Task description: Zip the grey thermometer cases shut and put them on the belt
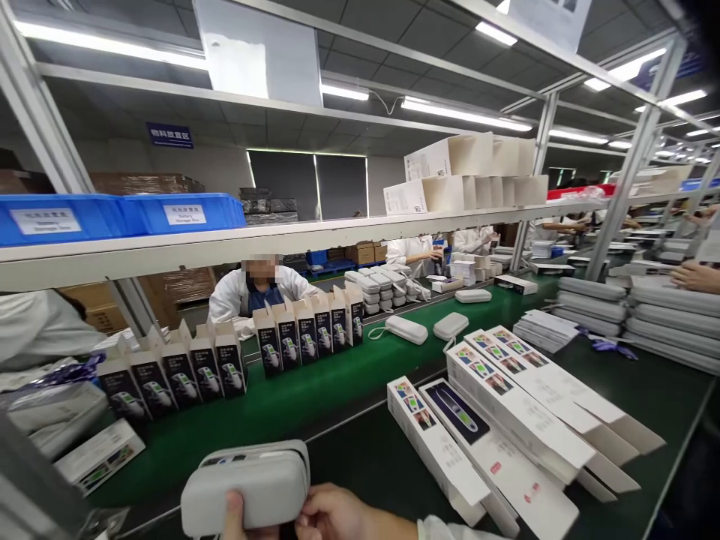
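Observation:
A grey hard-shell zip case (247,491) is held low in front of me, slightly gaping along its top seam, where something dark and white shows inside. My left hand (234,514) grips it from below, thumb pressed on its front face. At the case's right end, my right hand (337,514) is closed in a pinch by the seam; a zipper pull there is too hidden to make out. To the right lie several long white printed boxes (436,446) with open end flaps. A flatter white box (101,454) rests on the left.
Black cartons with raised flaps (307,330) stand in rows on the green conveyor belt (337,382). Grey cases (406,330) lie beyond, others are stacked right (675,322). A shelf (315,231) with blue bins (185,211) crosses above. A co-worker (259,289) sits opposite.

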`<state>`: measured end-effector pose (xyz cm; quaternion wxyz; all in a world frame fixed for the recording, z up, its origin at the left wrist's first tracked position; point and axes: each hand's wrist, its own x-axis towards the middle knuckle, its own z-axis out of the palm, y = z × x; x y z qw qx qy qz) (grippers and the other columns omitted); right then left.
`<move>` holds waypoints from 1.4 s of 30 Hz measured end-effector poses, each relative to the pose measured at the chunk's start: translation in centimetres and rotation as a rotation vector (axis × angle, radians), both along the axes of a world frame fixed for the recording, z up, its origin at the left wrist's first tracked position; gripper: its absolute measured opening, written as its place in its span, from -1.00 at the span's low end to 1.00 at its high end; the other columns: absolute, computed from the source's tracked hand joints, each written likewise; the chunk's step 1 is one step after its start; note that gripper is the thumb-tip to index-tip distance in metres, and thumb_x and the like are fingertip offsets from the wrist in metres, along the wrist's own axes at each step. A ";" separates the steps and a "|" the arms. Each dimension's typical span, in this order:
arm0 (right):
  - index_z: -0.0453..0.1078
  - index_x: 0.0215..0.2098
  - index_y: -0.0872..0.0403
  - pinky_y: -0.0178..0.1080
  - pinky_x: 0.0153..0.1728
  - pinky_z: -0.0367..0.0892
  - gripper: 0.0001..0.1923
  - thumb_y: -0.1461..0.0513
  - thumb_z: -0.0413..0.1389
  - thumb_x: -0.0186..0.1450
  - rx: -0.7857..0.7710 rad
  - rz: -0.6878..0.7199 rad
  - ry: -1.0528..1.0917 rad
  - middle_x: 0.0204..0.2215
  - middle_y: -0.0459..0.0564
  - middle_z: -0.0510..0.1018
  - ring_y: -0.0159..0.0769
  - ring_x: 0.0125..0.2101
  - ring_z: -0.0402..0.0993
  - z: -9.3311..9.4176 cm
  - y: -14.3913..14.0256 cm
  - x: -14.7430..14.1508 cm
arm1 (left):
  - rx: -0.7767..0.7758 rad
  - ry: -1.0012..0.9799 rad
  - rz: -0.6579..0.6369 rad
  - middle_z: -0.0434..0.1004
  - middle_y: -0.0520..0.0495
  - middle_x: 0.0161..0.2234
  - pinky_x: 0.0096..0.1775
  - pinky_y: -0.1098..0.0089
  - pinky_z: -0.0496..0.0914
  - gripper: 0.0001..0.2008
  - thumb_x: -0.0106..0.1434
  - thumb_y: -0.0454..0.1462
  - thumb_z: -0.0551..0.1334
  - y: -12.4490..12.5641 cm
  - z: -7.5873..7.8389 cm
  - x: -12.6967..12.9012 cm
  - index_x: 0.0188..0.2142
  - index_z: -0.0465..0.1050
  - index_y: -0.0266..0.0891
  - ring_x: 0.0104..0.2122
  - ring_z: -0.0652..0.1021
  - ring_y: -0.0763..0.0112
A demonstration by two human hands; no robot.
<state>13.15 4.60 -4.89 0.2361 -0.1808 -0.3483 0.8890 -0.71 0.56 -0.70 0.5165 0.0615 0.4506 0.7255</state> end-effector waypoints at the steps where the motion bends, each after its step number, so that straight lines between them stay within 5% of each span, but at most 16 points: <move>1: 0.28 -0.52 0.08 -0.34 -0.58 -0.07 -0.94 0.26 0.08 0.09 -0.006 0.017 0.029 -0.73 -0.22 0.22 -0.50 -0.74 0.04 0.6 -0.2 0.3 | -0.006 0.034 0.048 0.59 -0.10 -0.11 0.06 0.10 0.42 -0.43 0.14 0.11 0.33 0.3 0.1 -0.5 0.05 0.43 -0.08 0.06 0.49 0.03; 5: 0.13 -0.53 0.04 -0.36 -0.61 -0.17 -0.86 0.30 0.05 0.11 -0.063 -0.101 -0.046 -0.73 -0.32 0.06 -0.56 -0.74 -0.19 3.5 -0.4 1.6 | 0.056 0.249 0.078 0.56 -0.12 -0.04 0.09 0.14 0.40 -0.49 0.11 -0.11 0.43 0.4 1.4 -2.0 0.04 0.44 -0.14 0.07 0.50 0.08; 11: 0.10 -0.58 0.04 -0.35 -0.66 -0.35 -0.83 0.31 -0.02 0.14 -0.001 -0.084 -0.345 -0.78 -0.35 -0.03 -0.57 -0.76 -0.30 6.7 1.6 3.1 | 0.071 0.823 -0.257 0.62 -0.22 -0.26 -0.16 0.15 0.50 -0.47 -0.08 -0.06 0.50 -1.3 3.4 -1.7 -0.19 0.50 -0.35 -0.22 0.59 0.04; 14: 0.12 -0.60 0.04 -0.35 -0.67 -0.37 -0.81 0.31 -0.03 0.16 0.069 -0.104 -0.376 -0.80 -0.36 -0.06 -0.59 -0.77 -0.32 8.5 2.1 3.2 | 0.084 1.138 -0.372 0.62 -0.20 -0.24 -0.19 0.16 0.48 -0.39 -0.13 -0.07 0.52 -2.5 4.8 -1.0 -0.13 0.50 -0.33 -0.25 0.58 0.06; 20: 0.11 -0.63 0.04 -0.36 -0.66 -0.38 -0.77 0.27 0.03 0.15 0.265 -0.166 -0.340 -0.79 -0.36 -0.04 -0.63 -0.76 -0.30 13.8 1.5 2.0 | 0.105 1.247 -0.309 0.60 -0.22 -0.18 -0.17 0.20 0.46 -0.37 -0.04 -0.05 0.48 -4.1 7.4 -0.5 -0.03 0.45 -0.32 -0.22 0.58 0.08; 27: 0.09 -0.59 0.01 -0.35 -0.64 -0.31 -0.79 0.23 0.01 0.16 0.440 -0.241 -0.270 -0.72 -0.34 -0.05 -0.58 -0.71 -0.29 17.9 1.4 0.1 | -0.004 1.354 -0.050 0.57 -0.24 -0.21 -0.13 0.13 0.40 -0.34 -0.04 0.01 0.46 -4.1 6.9 -1.2 -0.03 0.43 -0.30 -0.20 0.56 -0.02; 32: 0.16 -0.61 0.06 -0.37 -0.59 -0.10 -0.79 0.28 -0.04 0.19 0.872 -0.322 -0.463 -0.69 -0.24 0.10 -0.51 -0.65 -0.03 17.9 1.9 0.1 | 0.013 1.573 -0.101 0.51 -0.18 -0.03 0.03 0.14 0.28 -0.45 0.05 -0.11 0.41 -4.2 7.5 -2.1 0.04 0.43 -0.17 -0.01 0.47 -0.06; 38: 0.28 -0.49 0.08 -0.28 -0.50 -0.06 -0.83 0.29 0.02 0.28 1.594 -0.309 -1.017 -0.59 -0.07 0.40 -0.37 -0.58 0.24 17.7 -1.8 -0.8 | -0.073 1.830 -0.239 0.49 -0.18 -0.17 -0.11 0.23 0.31 -0.63 0.14 -0.28 0.28 -4.3 6.2 -1.2 -0.03 0.44 -0.16 -0.09 0.46 0.01; 42: 0.32 -0.40 0.10 -0.27 -0.48 -0.01 -0.88 0.29 0.03 0.32 1.723 -0.288 -1.034 -0.52 0.00 0.47 -0.34 -0.56 0.31 16.7 -2.3 -1.9 | -0.124 1.837 -0.197 0.50 -0.20 -0.20 -0.09 0.19 0.30 -0.75 0.22 -0.29 0.20 -4.2 5.7 -1.0 -0.09 0.47 -0.20 -0.16 0.49 0.06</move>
